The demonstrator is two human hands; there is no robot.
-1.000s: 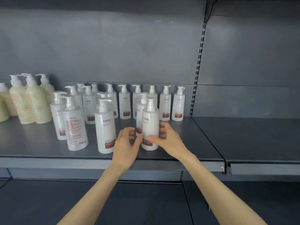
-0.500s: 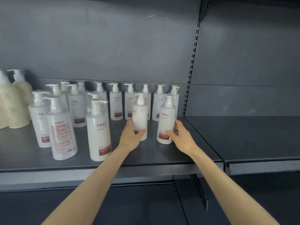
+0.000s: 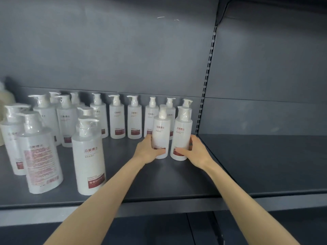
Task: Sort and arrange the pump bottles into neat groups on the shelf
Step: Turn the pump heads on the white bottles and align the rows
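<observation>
Two bare arms reach onto a dark grey metal shelf (image 3: 177,181). The left hand (image 3: 147,152) wraps the lower part of an upright white plastic pump bottle with a red label (image 3: 161,134). The right hand (image 3: 195,151) wraps the base of a matching white pump bottle (image 3: 182,135) just beside it, near the shelf's right end. Directly behind them, a row of similar white pump bottles (image 3: 134,119) lines the back panel. Larger white pump bottles (image 3: 88,156) stand well apart, to the left.

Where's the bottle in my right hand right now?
Head view, right of centre: the bottle in the right hand stands on the shelf, beside the neighbouring bottle in the left hand, before the back row.
</observation>
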